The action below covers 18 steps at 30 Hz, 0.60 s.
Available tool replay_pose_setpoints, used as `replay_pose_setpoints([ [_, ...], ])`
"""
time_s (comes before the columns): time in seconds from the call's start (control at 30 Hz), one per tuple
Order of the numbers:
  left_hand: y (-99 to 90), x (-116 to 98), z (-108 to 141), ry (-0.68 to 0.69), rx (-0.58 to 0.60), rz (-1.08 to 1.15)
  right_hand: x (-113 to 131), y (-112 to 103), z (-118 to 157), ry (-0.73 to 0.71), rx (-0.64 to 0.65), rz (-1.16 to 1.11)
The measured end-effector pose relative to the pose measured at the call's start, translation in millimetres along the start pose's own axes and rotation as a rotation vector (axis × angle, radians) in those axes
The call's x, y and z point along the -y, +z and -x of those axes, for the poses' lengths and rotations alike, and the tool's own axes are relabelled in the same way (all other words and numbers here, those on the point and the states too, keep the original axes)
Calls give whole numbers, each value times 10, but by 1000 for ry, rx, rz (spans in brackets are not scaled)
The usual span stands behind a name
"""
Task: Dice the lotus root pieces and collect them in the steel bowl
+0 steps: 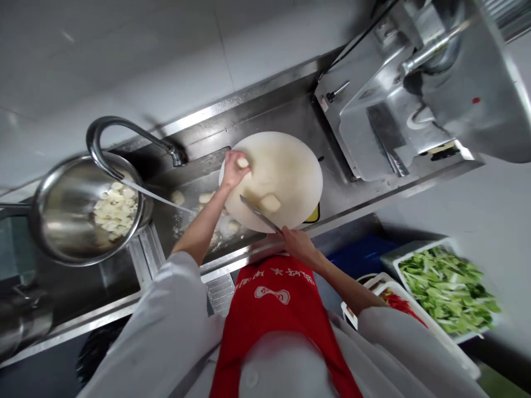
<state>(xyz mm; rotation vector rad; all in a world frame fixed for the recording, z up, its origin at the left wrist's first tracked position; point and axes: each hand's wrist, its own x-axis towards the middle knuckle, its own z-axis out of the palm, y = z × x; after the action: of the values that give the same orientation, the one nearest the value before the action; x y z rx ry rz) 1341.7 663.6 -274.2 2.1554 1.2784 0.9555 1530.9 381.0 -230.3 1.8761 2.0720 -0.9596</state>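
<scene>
My left hand (234,169) is closed on a small pale, peeled piece of vegetable (243,162) above the left part of a round white cutting board (298,166). In my right hand (297,243), at the board's near edge, is a knife (260,214) whose blade points up and left over the board. Beside the blade lies a larger pale peeled chunk (270,203); its exact kind I cannot make out. Several similar pale pieces (233,225) sit in the wet sink area left of the board, partly hidden by my left forearm.
A tall curved faucet (112,122) stands at left, with a pale strip or stream slanting from its end. A steel pot (53,207) holds cut pale pieces. At right is a metal slicing machine (357,132) with a cleaver (385,135). Below stand crates of leafy greens (448,293) and red peppers (400,304).
</scene>
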Motion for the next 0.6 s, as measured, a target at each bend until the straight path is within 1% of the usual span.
replay_pose_setpoints([
  [0.03,-55,-13,161,-45,-120,28,-45,4,7,19,-13,-18],
  [0.07,-93,-38,342,-90,-215,40,-90,5,10,41,-25,-32],
  [0.13,-127,-94,719,-145,-321,19,-176,-4,6,90,-43,-49],
  [0.17,-134,-115,894,-153,-338,-6,-217,-12,0,113,-50,-50],
  [0.2,-138,-124,1050,-149,-333,-32,-254,-22,-9,132,-61,-46],
  [0.27,-154,-102,1298,-127,-280,-76,-312,-40,-33,164,-92,-25],
  [0.37,-199,-14,1531,-104,-187,-153,-351,-53,-75,199,-117,9],
  [0.47,-219,6,1611,-127,-125,-231,-325,-67,-114,209,-104,26],
  [0.53,-188,-63,1578,-135,-80,-247,-275,-95,-145,197,-109,36],
  [0.6,-131,-176,1495,-125,-30,-254,-204,-141,-187,180,-117,51],
])
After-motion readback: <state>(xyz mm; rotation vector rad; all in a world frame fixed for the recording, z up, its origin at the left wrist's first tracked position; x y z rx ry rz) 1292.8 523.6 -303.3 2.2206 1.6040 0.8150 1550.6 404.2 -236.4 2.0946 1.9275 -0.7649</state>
